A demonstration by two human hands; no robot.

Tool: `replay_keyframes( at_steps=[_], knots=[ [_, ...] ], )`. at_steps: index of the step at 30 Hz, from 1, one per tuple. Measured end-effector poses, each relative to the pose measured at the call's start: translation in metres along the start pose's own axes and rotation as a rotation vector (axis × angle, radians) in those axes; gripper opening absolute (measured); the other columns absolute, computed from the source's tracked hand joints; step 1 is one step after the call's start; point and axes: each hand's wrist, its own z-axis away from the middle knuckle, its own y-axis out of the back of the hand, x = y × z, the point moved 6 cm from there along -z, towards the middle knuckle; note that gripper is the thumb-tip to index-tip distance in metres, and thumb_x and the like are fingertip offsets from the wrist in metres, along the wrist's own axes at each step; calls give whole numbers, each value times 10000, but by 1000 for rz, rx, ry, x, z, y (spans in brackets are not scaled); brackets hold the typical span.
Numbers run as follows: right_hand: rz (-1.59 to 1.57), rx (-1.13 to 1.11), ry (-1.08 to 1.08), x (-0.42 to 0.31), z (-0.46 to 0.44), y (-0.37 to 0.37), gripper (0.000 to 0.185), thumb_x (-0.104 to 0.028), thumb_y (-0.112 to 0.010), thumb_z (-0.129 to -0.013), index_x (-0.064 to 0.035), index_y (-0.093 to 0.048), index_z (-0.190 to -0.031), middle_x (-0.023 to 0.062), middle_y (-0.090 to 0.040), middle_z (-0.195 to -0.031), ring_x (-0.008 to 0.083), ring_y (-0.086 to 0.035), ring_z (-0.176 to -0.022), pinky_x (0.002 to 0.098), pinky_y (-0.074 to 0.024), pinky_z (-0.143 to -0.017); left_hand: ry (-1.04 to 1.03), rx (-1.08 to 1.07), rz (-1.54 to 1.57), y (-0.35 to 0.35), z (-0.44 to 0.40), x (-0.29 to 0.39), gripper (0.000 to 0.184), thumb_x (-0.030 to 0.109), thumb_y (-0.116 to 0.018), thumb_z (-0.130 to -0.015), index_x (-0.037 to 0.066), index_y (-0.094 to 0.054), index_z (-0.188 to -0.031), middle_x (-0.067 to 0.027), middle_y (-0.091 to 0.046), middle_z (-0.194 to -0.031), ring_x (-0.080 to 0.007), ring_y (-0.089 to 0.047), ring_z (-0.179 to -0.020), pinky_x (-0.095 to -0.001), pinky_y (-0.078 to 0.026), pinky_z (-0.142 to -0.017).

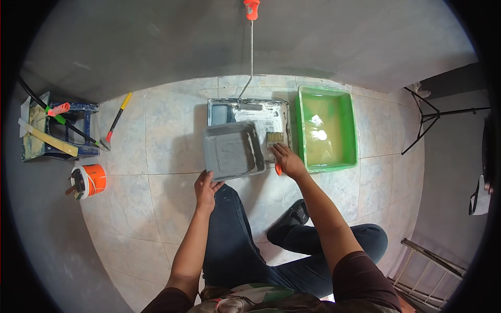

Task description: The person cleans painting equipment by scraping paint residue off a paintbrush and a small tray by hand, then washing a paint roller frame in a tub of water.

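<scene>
My left hand (206,189) grips the near left corner of a square grey paint-smeared tub (233,148), its thumb on the rim. The tub overlaps the near left part of a paint tray (284,117) streaked with white and grey. In my right hand (288,160) is a paintbrush (275,139), its bristles pointing away from me just right of the tub and over the tray. The orange end of its handle shows below my fingers. A paint roller (251,57) with an orange grip rests its head in the tray and leans up against the wall.
Right of the tray stands a green basin (355,130) of cloudy water. An orange-and-white bucket (94,180), a yellow-black handled tool (119,120) and a blue step stool (86,117) are at left. A black tripod stand (430,117) and a metal rack (428,266) are at right.
</scene>
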Motion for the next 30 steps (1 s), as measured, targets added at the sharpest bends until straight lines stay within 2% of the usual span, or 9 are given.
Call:
replay_keyframes(
  at_steps=[5,8,11,13,14,17,20,25,30],
  knots=[
    [-50,-21,-9,-1,16,-8,552,-121,-558,-928,-15,-535,-1470,188,-527,-1531,389,-436,-1479,480,-473,-1140,27,-37,-22,-24,-18,-6,581,289,-713,-993,-73,-534,-1411,-160,-680,-1243,-317,-722,-1072,-424,-616,-945],
    [-144,-77,-89,9,10,-1,579,-1,-537,-885,-1,-539,-1465,235,-530,-1522,400,-489,-1433,460,-432,-1184,43,-12,-25,-33,-38,-18,618,318,-731,-983,-94,-525,-1394,-174,-622,-1321,-364,-703,-1092,-423,-624,-945],
    [-231,-95,-243,21,-7,28,516,31,-547,-875,0,-600,-1387,242,-624,-1405,413,-612,-1287,468,-506,-1091,74,20,-40,-38,-54,-28,645,337,-749,-972,-108,-519,-1377,-182,-563,-1385,-389,-685,-1105,-421,-631,-938],
    [-356,161,-357,30,-18,66,432,6,-551,-884,-1,-638,-1307,255,-690,-1267,453,-651,-1169,485,-526,-1028,152,27,11,-48,-56,-29,686,355,-735,-984,-112,-490,-1423,-189,-540,-1412,-386,-693,-1125,-423,-628,-945],
    [-337,343,-318,35,-25,77,372,-16,-584,-909,3,-656,-1275,242,-726,-1159,413,-712,-1048,456,-568,-935,153,26,15,-52,-57,-29,686,355,-735,-984,-112,-490,-1423,-189,-540,-1412,-386,-693,-1125,-423,-628,-945],
    [-620,446,-376,16,-72,140,358,-62,-646,-934,2,-649,-1286,209,-740,-1087,349,-747,-953,409,-593,-842,168,4,-145,-62,-60,-29,675,415,-669,-1020,-103,-515,-1425,-172,-593,-1299,-343,-748,-1032,-391,-659,-827],
    [-666,526,-354,-16,-138,195,472,-185,-744,-932,21,-616,-1337,189,-736,-1068,278,-753,-891,375,-592,-772,84,6,-428,-57,-64,-32,662,484,-653,-1024,-79,-615,-1370,-152,-656,-1255,-316,-790,-803,-343,-643,-584],
    [-835,466,-524,-44,-251,237,817,-398,-850,-839,80,-537,-1423,240,-734,-1090,242,-761,-909,391,-605,-748,-21,102,-555,-61,-40,-11,667,456,-699,-1002,-59,-583,-1410,-172,-705,-1221,-291,-793,-779,-307,-607,-518],
    [-742,270,-626,-10,-323,233,558,-366,-768,-906,61,-656,-1246,260,-750,-981,377,-752,-945,471,-601,-804,-47,155,-527,-36,-18,0,612,436,-691,-1014,-37,-606,-1392,-176,-688,-1319,-265,-795,-782,-261,-542,-446]
  ],
)
